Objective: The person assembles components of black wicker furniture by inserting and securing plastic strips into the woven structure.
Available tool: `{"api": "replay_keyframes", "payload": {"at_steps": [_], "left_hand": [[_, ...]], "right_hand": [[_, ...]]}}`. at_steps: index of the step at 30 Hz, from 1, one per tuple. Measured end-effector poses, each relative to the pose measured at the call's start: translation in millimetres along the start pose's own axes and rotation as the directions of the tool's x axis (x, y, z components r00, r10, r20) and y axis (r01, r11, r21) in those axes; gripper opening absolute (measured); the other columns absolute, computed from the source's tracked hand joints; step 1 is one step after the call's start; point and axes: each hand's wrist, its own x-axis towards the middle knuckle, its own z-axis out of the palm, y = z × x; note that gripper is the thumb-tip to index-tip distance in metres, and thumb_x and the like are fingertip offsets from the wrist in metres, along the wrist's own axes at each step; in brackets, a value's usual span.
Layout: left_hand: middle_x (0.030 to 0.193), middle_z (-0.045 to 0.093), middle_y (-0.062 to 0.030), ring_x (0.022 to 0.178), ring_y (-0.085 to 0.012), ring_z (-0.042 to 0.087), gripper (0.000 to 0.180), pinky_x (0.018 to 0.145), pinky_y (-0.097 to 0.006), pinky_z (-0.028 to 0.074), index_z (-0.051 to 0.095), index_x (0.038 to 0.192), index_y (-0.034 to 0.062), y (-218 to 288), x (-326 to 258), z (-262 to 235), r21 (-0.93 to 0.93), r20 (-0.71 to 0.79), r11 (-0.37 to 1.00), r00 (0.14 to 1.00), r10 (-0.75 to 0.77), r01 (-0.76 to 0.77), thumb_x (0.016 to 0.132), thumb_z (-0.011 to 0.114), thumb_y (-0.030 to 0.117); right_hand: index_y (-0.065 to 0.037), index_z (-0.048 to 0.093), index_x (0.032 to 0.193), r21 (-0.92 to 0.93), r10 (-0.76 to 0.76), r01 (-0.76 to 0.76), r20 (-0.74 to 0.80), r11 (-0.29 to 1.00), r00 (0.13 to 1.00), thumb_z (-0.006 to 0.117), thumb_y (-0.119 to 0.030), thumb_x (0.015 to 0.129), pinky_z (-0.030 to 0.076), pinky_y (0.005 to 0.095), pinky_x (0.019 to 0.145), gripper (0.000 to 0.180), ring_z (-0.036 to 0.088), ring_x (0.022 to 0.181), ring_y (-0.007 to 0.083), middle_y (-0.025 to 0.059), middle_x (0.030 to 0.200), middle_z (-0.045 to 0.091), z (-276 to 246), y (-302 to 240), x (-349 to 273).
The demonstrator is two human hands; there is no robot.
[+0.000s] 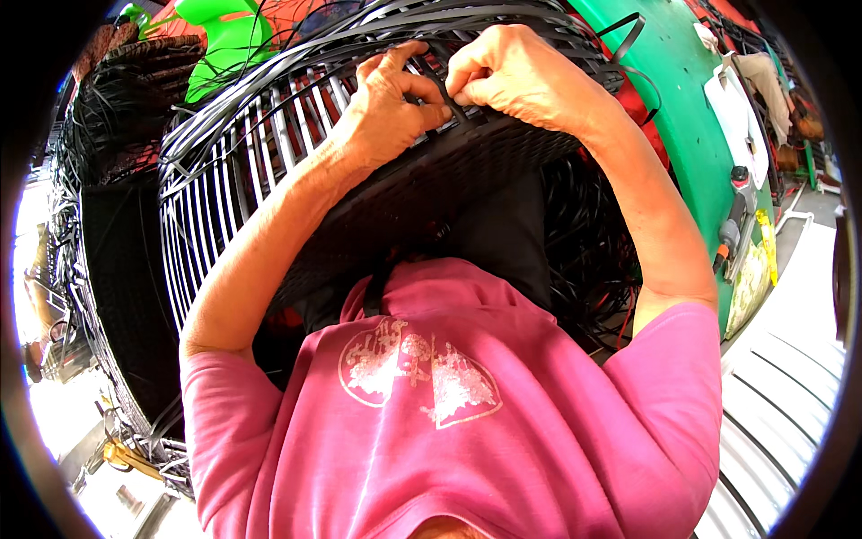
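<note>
A black woven piece (359, 225) made of flat plastic strips lies before me, its solid weave facing me and its upright strips fanning out on the left. My left hand (382, 112) rests on the top edge of the weave, fingers spread, with thumb and forefinger on either side of a dark gap. Close beside it, my right hand (530, 81) is closed in a pinch on a black strip (461, 115) at that same edge. The fingertips partly hide where the strip meets the weave.
Loose black strips (296, 67) arch over the far left. A green board (664, 99) stands at the right, with a hand tool (741, 211) by its edge. Dark woven work (135, 108) and a bright green chair (215, 40) are at upper left. White slatted surface (790, 377) fills the lower right.
</note>
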Motion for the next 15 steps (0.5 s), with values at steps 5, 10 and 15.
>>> {"api": "replay_keyframes", "payload": {"at_steps": [5,10,15], "left_hand": [[0.132,0.052,-0.0093,0.109,-0.0149,0.048,0.011,0.094,-0.035,0.034,0.070,0.079,0.0024,22.7,-15.7,-26.8,-0.212,-0.132,0.972,0.989,0.073,-0.100,0.078,0.072,0.013],[0.121,0.060,-0.0112,0.112,-0.0232,0.054,0.016,0.100,-0.039,0.036,0.073,0.081,0.0035,26.0,-31.6,-35.9,-0.313,-0.128,0.949,0.992,0.007,-0.047,0.083,0.069,0.019],[0.134,0.052,-0.0132,0.128,-0.0357,0.040,0.015,0.106,-0.047,0.033,0.074,0.089,0.0061,-10.6,-51.6,-28.8,0.378,-0.166,0.912,0.957,0.236,-0.160,0.085,0.065,0.018]], "right_hand": [[0.000,0.071,0.101,0.308,0.040,0.002,-0.131,0.951,0.991,0.068,-0.013,0.088,0.044,0.0224,0.056,0.018,0.056,0.065,0.0079,0.0013,0.099,0.067,12.6,-0.2,-11.4],[-0.004,0.073,0.097,0.448,0.132,-0.122,0.009,0.886,0.991,0.068,-0.014,0.089,0.042,0.0183,0.051,0.014,0.054,0.060,0.0041,-0.0013,0.075,0.065,19.2,-3.1,-9.6],[0.001,0.068,0.086,0.021,0.007,-0.007,-0.008,1.000,1.000,0.066,-0.009,0.085,0.045,0.0259,0.054,0.010,0.054,0.059,0.0070,0.0035,0.064,0.061,14.3,-20.4,1.1]]}}
